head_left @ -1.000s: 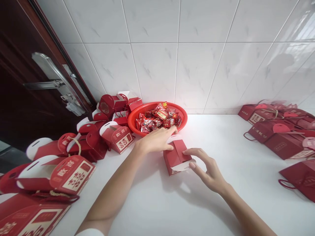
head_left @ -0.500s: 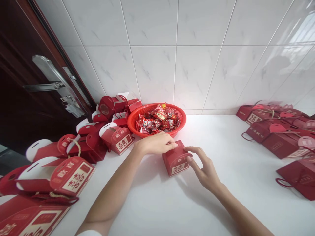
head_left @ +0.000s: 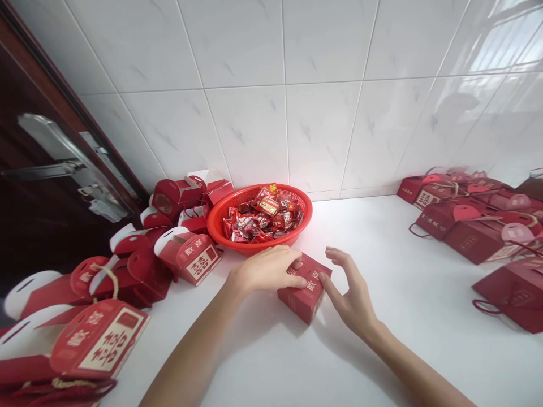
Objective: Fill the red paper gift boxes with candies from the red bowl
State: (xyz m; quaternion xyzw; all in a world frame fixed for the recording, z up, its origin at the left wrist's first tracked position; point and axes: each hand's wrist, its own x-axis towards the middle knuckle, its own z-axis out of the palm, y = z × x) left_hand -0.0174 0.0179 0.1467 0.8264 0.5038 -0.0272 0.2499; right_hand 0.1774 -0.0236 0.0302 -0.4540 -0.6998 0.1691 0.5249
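Observation:
A small red box (head_left: 301, 302) with pale lettering stands on the white table between my hands, its top flaps folded down. My left hand (head_left: 271, 270) rests over the box's left side, fingers bent onto the top and thumb pressed on the flap. My right hand (head_left: 350, 288) is at the box's right edge, its thumb touching the corner and its fingers spread apart above the table. Just behind the left hand sits a red plastic basket (head_left: 216, 226) holding wrapped sweets (head_left: 267, 212).
Several open red boxes (head_left: 102, 333) crowd the left side of the white table (head_left: 382, 362). Closed red boxes with cords (head_left: 475, 237) stand at the right. A tiled wall (head_left: 322, 135) runs behind, and a dark door (head_left: 42, 226) is at the left.
The box has turned, and its arched front flap now lies flat on top under my left thumb. My right fingers have spread away from the box. The view has shifted slightly.

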